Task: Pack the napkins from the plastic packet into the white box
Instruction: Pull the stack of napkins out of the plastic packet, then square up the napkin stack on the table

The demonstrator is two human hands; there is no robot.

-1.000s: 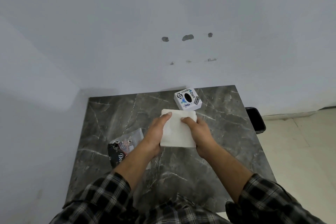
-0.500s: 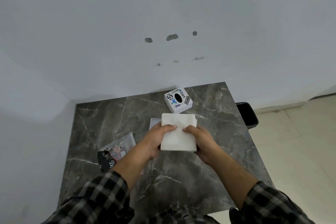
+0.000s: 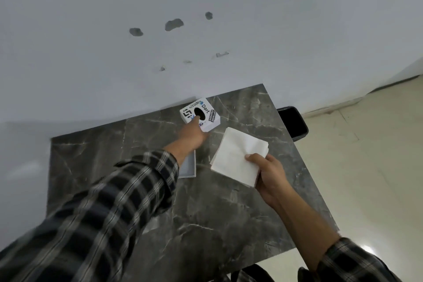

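Note:
The white box [image 3: 209, 114], printed with black text and with an oval hole in its top, stands at the far edge of the dark marble table [image 3: 217, 213]. My left hand [image 3: 192, 133] is stretched out to the box's near corner, with a finger on top beside the hole. My right hand [image 3: 270, 174] holds a stack of white napkins [image 3: 235, 155] above the table's right side, thumb on top. The plastic packet is hidden by my left sleeve.
A flat white panel [image 3: 188, 167] lies on the table, partly under my left forearm. A black bin [image 3: 294, 122] stands on the floor just past the table's right edge. The wall runs directly behind the table.
My left hand has let go of the napkin stack and reached forward to the white box. My right hand has carried the stack to the right. The view has shifted.

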